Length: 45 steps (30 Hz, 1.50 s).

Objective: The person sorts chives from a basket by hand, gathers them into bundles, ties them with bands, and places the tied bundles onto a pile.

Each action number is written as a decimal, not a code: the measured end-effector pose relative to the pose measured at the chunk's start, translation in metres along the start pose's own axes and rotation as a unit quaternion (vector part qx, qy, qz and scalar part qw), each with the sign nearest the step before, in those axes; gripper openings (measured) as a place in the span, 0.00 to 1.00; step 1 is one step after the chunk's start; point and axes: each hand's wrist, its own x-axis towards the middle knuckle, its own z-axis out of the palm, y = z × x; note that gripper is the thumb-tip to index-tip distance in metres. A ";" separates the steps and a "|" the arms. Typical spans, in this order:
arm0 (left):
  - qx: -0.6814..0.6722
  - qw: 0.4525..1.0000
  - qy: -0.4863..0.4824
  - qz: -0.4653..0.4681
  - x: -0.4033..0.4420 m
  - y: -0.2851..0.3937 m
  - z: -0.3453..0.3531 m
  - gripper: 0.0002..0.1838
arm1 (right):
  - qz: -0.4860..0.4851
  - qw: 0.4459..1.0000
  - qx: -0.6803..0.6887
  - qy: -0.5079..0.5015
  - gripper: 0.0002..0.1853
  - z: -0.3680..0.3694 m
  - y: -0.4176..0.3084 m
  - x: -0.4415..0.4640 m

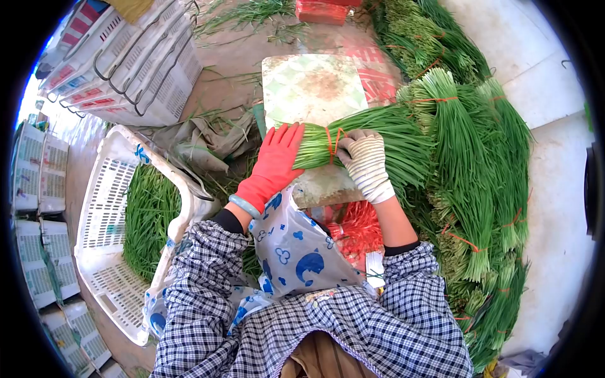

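Note:
A bunch of long green stalks (400,135) lies across a pale, stained board (315,82), with its light cut ends to the left. Around it runs an orange-red tie (332,145). My left hand (277,157), in a red glove, rests flat over the cut ends, its fingers extended and holding nothing. My right hand (365,160), in a striped white glove, has its fingers pinched together at the tie, just right of the band. A tuft of red ties (359,233) lies below the board.
On the left stands a white perforated basket (113,290) with loose green stalks (151,220). White crates (145,69) are stacked at the upper left. Tied green bunches (466,145) are piled along the right beside a white wall (558,208). A red block (321,11) lies at the top.

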 end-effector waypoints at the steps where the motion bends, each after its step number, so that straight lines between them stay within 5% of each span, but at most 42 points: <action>1: -0.002 1.000 0.000 0.000 0.000 0.000 0.000 0.54 | -0.035 0.999 -0.012 0.027 0.11 0.002 -0.002 0.002; 10: -0.015 1.000 0.004 0.004 0.000 -0.002 0.001 0.53 | -0.052 0.993 -0.107 -0.008 0.06 -0.010 -0.001 0.009; 13: -0.016 1.000 0.007 0.003 0.000 -0.003 0.001 0.52 | 0.035 0.988 -0.149 -0.001 0.06 -0.030 0.021 0.001; 15: -0.015 1.000 0.007 0.003 0.001 -0.003 0.000 0.52 | 0.085 0.993 0.050 -0.060 0.09 -0.068 0.024 -0.009; 17: -0.016 1.000 0.004 0.007 0.001 -0.003 0.001 0.52 | -0.049 0.915 0.337 -0.214 0.26 -0.119 -0.006 -0.009; 18: -0.013 1.000 0.011 0.009 0.000 -0.004 0.001 0.52 | -0.040 0.918 0.333 -0.211 0.26 -0.118 -0.010 -0.009; 20: -0.011 1.000 0.015 0.014 0.003 -0.002 -0.001 0.53 | -0.124 0.973 0.176 -0.079 0.49 -0.118 -0.005 -0.001; 21: -0.015 1.000 -0.001 0.007 0.005 0.000 -0.006 0.54 | -0.089 0.990 0.022 -0.106 0.63 -0.102 0.006 0.013; 23: -0.012 1.000 -0.002 0.026 0.003 -0.002 -0.006 0.55 | -0.077 0.986 -0.053 -0.138 0.67 -0.063 0.037 0.025; 25: 0.011 1.000 0.004 0.019 -0.002 -0.005 0.001 0.56 | -0.070 0.967 -0.058 -0.238 0.68 -0.033 0.048 0.026; 27: 0.039 0.998 0.049 -0.019 -0.008 -0.017 0.008 0.58 | -0.055 0.974 0.021 -0.218 0.68 -0.021 0.054 0.020; 33: -0.067 0.980 0.102 -0.154 -0.035 -0.024 0.037 0.60 | 0.011 0.973 -0.061 -0.223 0.51 -0.045 0.020 -0.004; 36: -0.162 0.963 0.068 -0.207 -0.042 -0.014 0.042 0.61 | 0.015 0.975 -0.075 -0.207 0.52 -0.079 0.018 -0.019; 41: -0.064 0.993 0.011 -0.095 -0.036 -0.002 0.047 0.59 | 0.165 0.975 -0.078 -0.128 0.50 -0.190 0.061 -0.051; 45: -0.067 0.996 -0.056 0.003 -0.012 0.016 0.055 0.57 | 0.211 0.954 -0.202 0.059 0.50 -0.263 0.123 -0.084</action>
